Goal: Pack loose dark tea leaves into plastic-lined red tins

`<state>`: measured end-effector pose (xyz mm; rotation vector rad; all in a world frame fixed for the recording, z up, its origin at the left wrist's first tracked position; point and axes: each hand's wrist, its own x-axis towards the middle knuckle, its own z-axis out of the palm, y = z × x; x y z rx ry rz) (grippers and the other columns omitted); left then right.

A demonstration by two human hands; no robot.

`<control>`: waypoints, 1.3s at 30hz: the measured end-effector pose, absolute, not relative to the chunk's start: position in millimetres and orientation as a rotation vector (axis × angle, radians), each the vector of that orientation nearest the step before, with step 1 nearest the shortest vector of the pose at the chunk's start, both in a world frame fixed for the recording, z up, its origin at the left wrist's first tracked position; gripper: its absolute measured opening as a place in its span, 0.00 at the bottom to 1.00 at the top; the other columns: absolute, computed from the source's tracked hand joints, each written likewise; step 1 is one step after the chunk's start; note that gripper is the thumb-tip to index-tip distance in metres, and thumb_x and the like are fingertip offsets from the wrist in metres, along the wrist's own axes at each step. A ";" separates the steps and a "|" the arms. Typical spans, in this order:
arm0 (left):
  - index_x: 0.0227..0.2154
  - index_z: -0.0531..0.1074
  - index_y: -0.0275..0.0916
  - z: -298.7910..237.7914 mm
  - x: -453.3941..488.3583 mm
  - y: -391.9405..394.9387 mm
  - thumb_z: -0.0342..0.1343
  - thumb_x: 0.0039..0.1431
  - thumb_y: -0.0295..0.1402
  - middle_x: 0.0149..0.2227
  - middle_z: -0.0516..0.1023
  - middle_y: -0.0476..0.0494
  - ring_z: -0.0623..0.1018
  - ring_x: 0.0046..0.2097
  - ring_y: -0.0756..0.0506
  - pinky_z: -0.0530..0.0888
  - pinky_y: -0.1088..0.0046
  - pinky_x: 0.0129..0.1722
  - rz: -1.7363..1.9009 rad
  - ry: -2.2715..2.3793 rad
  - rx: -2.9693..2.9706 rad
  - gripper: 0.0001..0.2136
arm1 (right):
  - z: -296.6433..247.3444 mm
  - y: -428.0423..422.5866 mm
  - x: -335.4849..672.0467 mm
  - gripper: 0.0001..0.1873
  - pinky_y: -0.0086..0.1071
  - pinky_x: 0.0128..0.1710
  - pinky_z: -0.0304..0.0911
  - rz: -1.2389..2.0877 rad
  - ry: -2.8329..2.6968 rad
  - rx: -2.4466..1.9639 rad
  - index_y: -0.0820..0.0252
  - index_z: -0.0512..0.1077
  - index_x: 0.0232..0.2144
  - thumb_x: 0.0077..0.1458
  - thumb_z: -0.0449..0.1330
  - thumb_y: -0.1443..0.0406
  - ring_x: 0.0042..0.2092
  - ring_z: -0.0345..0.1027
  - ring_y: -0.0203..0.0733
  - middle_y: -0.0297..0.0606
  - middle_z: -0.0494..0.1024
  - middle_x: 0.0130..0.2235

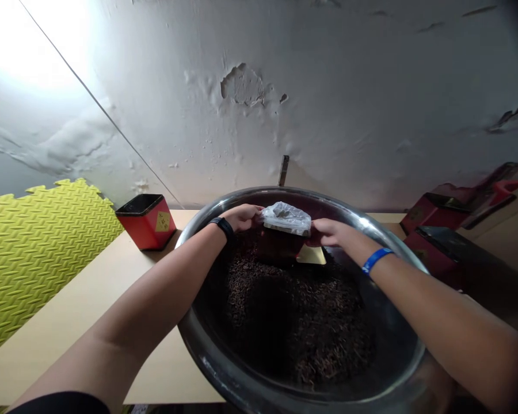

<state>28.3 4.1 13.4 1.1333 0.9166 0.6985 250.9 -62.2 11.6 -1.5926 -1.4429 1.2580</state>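
A large metal basin (211,368) holds a heap of dark, dry, twisted bits like loose tea leaves (328,345). Over its far side, a clear plastic bag (287,213) lies bunched on top of a dark box-like container whose sides are in shadow. My left hand (242,217) is closed at the bag's left edge, fingers pinched on the plastic. At the right edge, my right hand (326,231) is closed on the plastic too, its fingertips partly hidden. Just below it, a pale yellow flat piece (311,255) rests by the leaves.
On the wooden table (168,345), a red tin (149,221) with a yellow label stands left of the basin. More dark red tins (435,213) and a red-handled object (505,190) are at the right. Yellow foam mats (47,247) lie left, and a peeling wall (349,115) rises behind.
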 end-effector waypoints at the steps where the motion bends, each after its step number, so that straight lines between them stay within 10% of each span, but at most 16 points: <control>1: 0.29 0.69 0.33 16.8 22.1 3.0 0.47 0.46 0.16 0.24 0.71 0.49 0.70 0.25 0.55 0.69 0.82 0.30 0.621 0.852 1.169 0.11 | 19.2 -64.9 255.4 0.10 0.35 0.34 0.68 1.443 -1.448 -1.524 0.60 0.70 0.35 0.46 0.56 0.71 0.29 0.70 0.39 0.40 0.75 0.27; 6: 0.27 0.70 0.35 23.8 6.4 -6.3 0.48 0.40 0.14 0.24 0.71 0.50 0.70 0.24 0.55 0.68 0.81 0.27 0.397 0.912 1.354 0.13 | 24.4 -72.2 252.4 0.22 0.36 0.40 0.68 1.750 -1.461 -1.419 0.60 0.68 0.41 0.40 0.58 0.77 0.32 0.72 0.38 0.37 0.76 0.32; 12: 0.25 0.69 0.33 16.7 14.1 -10.2 0.48 0.44 0.18 0.24 0.74 0.44 0.75 0.29 0.48 0.73 0.69 0.33 0.063 1.138 1.466 0.08 | 10.1 -74.2 234.6 0.08 0.40 0.32 0.71 1.632 -1.385 -1.793 0.63 0.69 0.32 0.46 0.54 0.72 0.29 0.72 0.43 0.41 0.76 0.26; 19: 0.30 0.69 0.34 5.2 27.9 -13.0 0.48 0.46 0.20 0.36 0.75 0.38 0.73 0.42 0.43 0.70 0.68 0.41 0.512 1.445 1.818 0.08 | 6.5 -66.6 237.1 0.17 0.33 0.28 0.68 0.836 -1.519 -1.956 0.60 0.66 0.40 0.44 0.59 0.73 0.34 0.71 0.45 0.45 0.75 0.35; 26: 0.35 0.71 0.33 29.6 6.9 -8.7 0.54 0.47 0.29 0.34 0.76 0.39 0.75 0.35 0.47 0.70 0.73 0.35 0.540 1.160 1.994 0.11 | 31.7 -66.2 265.0 0.02 0.28 0.34 0.67 1.125 -1.610 -1.814 0.64 0.71 0.27 0.46 0.59 0.70 0.36 0.72 0.40 0.44 0.77 0.33; 30: 0.45 0.66 0.36 36.2 -1.0 -8.8 0.61 0.38 0.29 0.39 0.74 0.42 0.74 0.35 0.48 0.70 0.76 0.32 0.342 0.958 2.074 0.26 | 51.5 -74.1 278.9 0.12 0.28 0.37 0.68 1.447 -1.823 -1.607 0.62 0.73 0.32 0.45 0.63 0.60 0.40 0.70 0.38 0.42 0.76 0.39; 39: 0.38 0.68 0.35 21.1 23.8 -2.7 0.52 0.42 0.25 0.30 0.73 0.48 0.70 0.30 0.51 0.66 0.77 0.30 0.894 0.964 2.534 0.15 | 38.5 -61.8 258.3 0.15 0.29 0.20 0.64 0.706 -1.930 -2.019 0.64 0.72 0.18 0.38 0.66 0.56 0.23 0.67 0.38 0.43 0.76 0.25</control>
